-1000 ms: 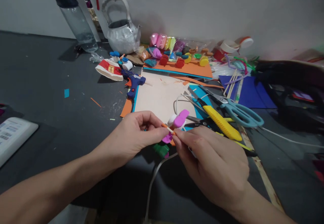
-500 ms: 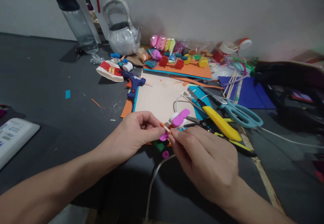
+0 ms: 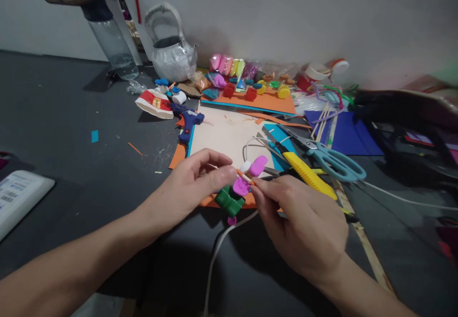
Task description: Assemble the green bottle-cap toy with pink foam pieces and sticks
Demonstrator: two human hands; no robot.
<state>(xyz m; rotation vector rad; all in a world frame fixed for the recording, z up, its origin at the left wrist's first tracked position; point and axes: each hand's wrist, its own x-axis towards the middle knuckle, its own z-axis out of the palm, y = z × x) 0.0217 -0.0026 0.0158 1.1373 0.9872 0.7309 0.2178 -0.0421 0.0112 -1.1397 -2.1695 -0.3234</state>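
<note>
Between my hands is a thin pale stick with orange bands on it. Thumb and fingers of my left hand close around its left part. My right hand pinches the right end between thumb and fingertips. Just below and behind the stick are a green clay-like piece and pink clay-like pieces, one of them partly covered by the stick. A small pink bit lies at the green piece's lower edge. Under them an orange sheet shows in part.
A blue glue gun lies left of the cream sheet. To the right are a yellow utility knife, blue-handled scissors and a white cord. Behind stand a kettle, a water bottle and bagged clay.
My right hand has moved slightly right and down, and the stick shows longer between the hands. More of the green piece and the pink piece above it is visible.
</note>
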